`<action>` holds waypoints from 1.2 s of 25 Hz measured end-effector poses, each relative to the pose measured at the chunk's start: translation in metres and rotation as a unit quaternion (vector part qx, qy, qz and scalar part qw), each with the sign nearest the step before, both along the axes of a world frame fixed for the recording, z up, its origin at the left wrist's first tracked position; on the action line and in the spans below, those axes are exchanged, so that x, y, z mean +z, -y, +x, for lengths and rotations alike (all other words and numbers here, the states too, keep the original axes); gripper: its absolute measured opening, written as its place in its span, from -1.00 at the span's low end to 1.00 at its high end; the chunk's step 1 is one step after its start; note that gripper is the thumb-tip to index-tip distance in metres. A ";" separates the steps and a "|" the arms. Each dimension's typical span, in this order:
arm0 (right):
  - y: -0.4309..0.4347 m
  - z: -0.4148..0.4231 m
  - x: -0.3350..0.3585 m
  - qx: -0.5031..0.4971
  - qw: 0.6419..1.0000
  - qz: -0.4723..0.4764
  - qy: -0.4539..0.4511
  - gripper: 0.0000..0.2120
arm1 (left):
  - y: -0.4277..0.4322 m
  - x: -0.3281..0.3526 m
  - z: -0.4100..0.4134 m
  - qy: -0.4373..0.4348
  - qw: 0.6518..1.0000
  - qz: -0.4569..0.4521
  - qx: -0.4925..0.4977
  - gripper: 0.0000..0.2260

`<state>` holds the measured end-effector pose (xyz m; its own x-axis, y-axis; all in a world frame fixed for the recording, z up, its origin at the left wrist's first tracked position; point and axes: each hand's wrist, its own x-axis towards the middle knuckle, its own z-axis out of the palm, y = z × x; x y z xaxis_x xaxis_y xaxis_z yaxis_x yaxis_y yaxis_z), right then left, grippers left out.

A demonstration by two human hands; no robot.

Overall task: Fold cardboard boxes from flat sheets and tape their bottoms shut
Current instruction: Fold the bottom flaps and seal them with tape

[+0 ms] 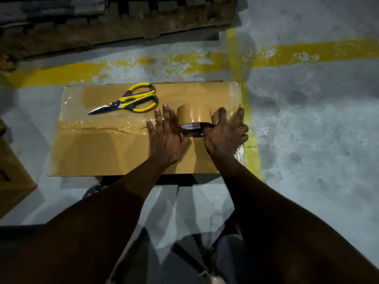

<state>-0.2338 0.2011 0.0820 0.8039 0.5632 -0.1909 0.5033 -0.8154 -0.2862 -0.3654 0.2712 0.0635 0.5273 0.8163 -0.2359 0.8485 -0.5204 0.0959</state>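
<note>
Box [102, 152] long axis left-right — tape roll [193, 116] standing on edge.

The worn grey concrete floor [307, 140] bears painted yellow lines [307, 51]. A cardboard box [102, 152] stands on it at centre, a second cardboard box [12, 181] at the left edge, and a wooden pallet [123, 23] beyond.

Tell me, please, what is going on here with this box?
A person is taping a box shut along its seam. The left hand presses flat on the box; the right hand holds the tape roll on the seam. The seam's left part is already taped. Scissors lie on the box, untouched.
</note>
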 end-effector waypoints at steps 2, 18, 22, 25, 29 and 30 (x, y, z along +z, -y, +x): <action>-0.002 0.004 -0.001 0.023 1.000 -0.001 0.002 -0.33 | 0.000 -0.001 -0.008 -0.015 0.999 0.002 -0.030 -0.23; 0.021 0.070 0.016 0.189 0.969 0.158 0.012 -0.53 | 0.020 0.002 0.026 -0.012 0.994 -0.011 -0.108 -0.23; 0.032 0.092 0.017 0.201 0.967 0.124 0.092 -0.50 | 0.030 -0.001 0.033 -0.007 0.995 -0.009 -0.099 -0.23; 0.048 0.104 0.017 0.163 0.974 0.124 0.097 -0.51 | 0.028 0.001 0.026 -0.013 0.994 -0.003 -0.112 -0.24; 0.046 0.105 0.025 0.182 0.966 0.163 0.089 -0.42 | 0.032 0.006 0.047 -0.003 0.997 -0.014 -0.070 -0.25; 0.045 0.106 0.027 0.196 0.962 0.174 0.072 -0.34 | 0.033 0.007 0.054 0.003 0.998 -0.018 -0.055 -0.25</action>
<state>-0.1274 0.1566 0.1088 0.5206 0.8383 0.1620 0.8078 -0.4221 -0.4115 -0.3116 0.2385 0.0707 0.6144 0.7449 -0.2603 0.7861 -0.6061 0.1210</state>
